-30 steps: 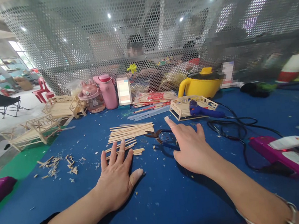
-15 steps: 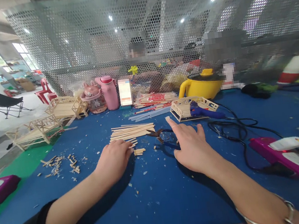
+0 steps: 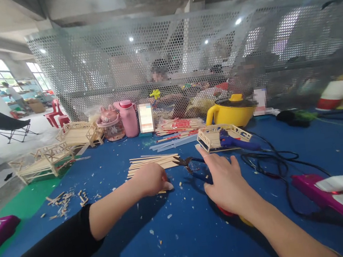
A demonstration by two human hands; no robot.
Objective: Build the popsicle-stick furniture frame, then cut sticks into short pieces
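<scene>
My left hand (image 3: 151,179) rests on the blue table (image 3: 185,236) with its fingers curled over short wooden sticks just in front of a pile of long wooden sticks (image 3: 152,163). What lies inside the fingers is hidden. My right hand (image 3: 224,178) lies palm down with its fingers spread, the index finger pointing away. It covers the handles of a pair of cutting pliers (image 3: 185,163), whose jaws stick out to its left.
A small stick-built tray (image 3: 213,137) holds a blue glue gun (image 3: 235,142) with a black cable (image 3: 273,161). Stick models (image 3: 41,160) stand at the left, wood scraps (image 3: 63,198) near them. Pink bottles (image 3: 128,118), a yellow pot (image 3: 232,110) and a mesh screen (image 3: 181,55) line the back. A purple device (image 3: 338,195) lies at the right.
My left hand went from flat and spread to curled, sliding forward and right onto the short sticks. The view tilted upward. My right hand stayed spread over the pliers.
</scene>
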